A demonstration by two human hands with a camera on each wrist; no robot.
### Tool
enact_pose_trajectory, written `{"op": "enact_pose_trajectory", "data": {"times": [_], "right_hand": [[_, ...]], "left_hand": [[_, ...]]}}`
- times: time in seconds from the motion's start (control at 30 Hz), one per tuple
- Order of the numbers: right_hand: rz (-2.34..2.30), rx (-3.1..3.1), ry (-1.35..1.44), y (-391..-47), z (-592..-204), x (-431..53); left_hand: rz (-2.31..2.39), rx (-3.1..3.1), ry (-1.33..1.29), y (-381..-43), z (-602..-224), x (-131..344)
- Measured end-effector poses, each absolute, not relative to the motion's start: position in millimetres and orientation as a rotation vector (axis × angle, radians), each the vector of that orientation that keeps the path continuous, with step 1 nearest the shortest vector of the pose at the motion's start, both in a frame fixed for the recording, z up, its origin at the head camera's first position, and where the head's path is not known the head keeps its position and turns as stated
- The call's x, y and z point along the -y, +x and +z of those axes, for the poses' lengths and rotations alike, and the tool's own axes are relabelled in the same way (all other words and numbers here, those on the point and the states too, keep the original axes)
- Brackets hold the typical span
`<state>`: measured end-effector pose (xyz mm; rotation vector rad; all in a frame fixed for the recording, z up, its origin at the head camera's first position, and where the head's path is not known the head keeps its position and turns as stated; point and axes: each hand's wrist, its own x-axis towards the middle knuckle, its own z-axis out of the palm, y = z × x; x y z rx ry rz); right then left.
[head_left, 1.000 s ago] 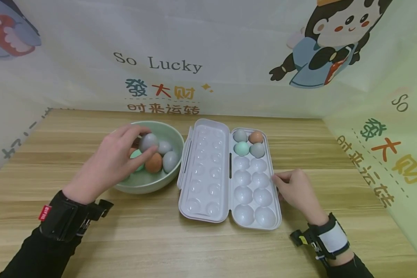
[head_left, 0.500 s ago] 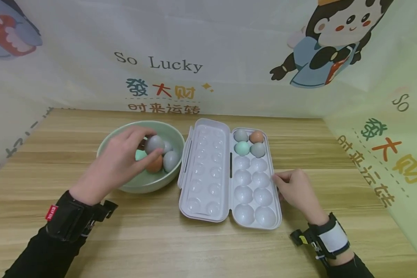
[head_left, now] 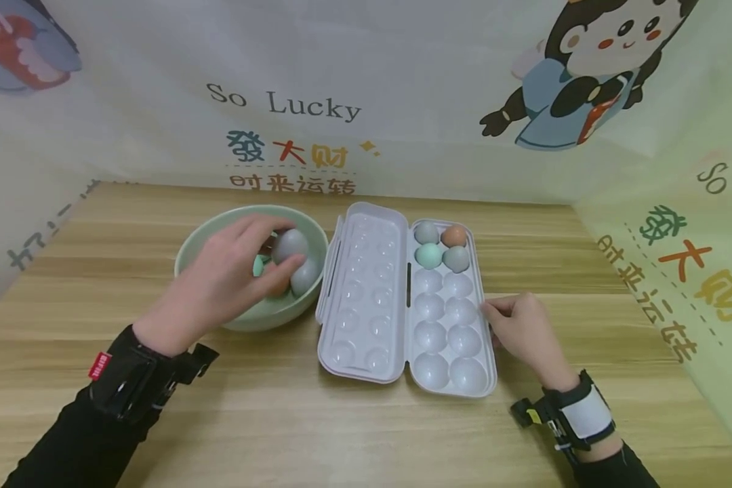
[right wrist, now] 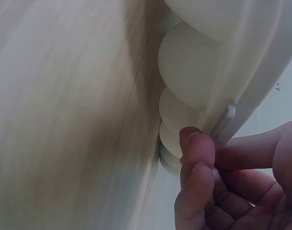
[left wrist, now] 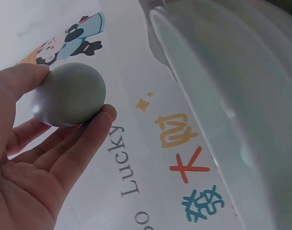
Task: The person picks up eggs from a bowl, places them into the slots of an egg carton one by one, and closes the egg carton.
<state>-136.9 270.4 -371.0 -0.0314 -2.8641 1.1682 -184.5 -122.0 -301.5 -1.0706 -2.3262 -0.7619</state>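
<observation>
My left hand (head_left: 222,274) grips a grey-blue egg (head_left: 290,246) between thumb and fingers, over the light green bowl (head_left: 268,317). In the left wrist view, the egg (left wrist: 72,95) shows held up at the fingertips. Inside the bowl, another grey egg (head_left: 305,276) sits below, with brown and mint eggs partly hidden by the hand. To the right lies an opened white egg box (head_left: 366,298). Its far cups hold several eggs: grey, brown (head_left: 454,236) and mint (head_left: 429,256). My right hand (head_left: 524,332) pinches the box's right rim, thumb above and fingers beneath.
The egg box's lid lies flat on the left, its side close against the bowl. Wood-grain table (head_left: 366,440) extends in front. A printed white sheet (head_left: 421,102) rises behind and at both sides.
My left hand has moved right across the bowl with the grey-blue egg in its grip. The right hand stays at the box's rim. The head view has shifted slightly.
</observation>
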Motion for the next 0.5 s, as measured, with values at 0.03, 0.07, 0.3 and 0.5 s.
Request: {"op": "enact_pose_trajectory", "data": {"times": [0.03,0.07,0.3,0.5], "right_hand": [[1.165,2.864,-0.029,-136.9,-371.0,-270.2],[1.165,2.866,-0.029,-137.0,-371.0,-269.9],[1.171,2.872,-0.029,-137.8,-369.8,-270.9],[1.174,2.879,-0.036,-137.9,-369.1,-271.0]], "left_hand": [[-0.752,2.323,-1.082,-184.1,-298.9,120.5],[-0.738,2.322,-1.094,-183.6,-296.1,118.8],[-0.629,2.343,-1.180,-181.8,-276.5,99.0],[-0.575,2.358,-1.303,-182.3,-265.7,72.8]]}}
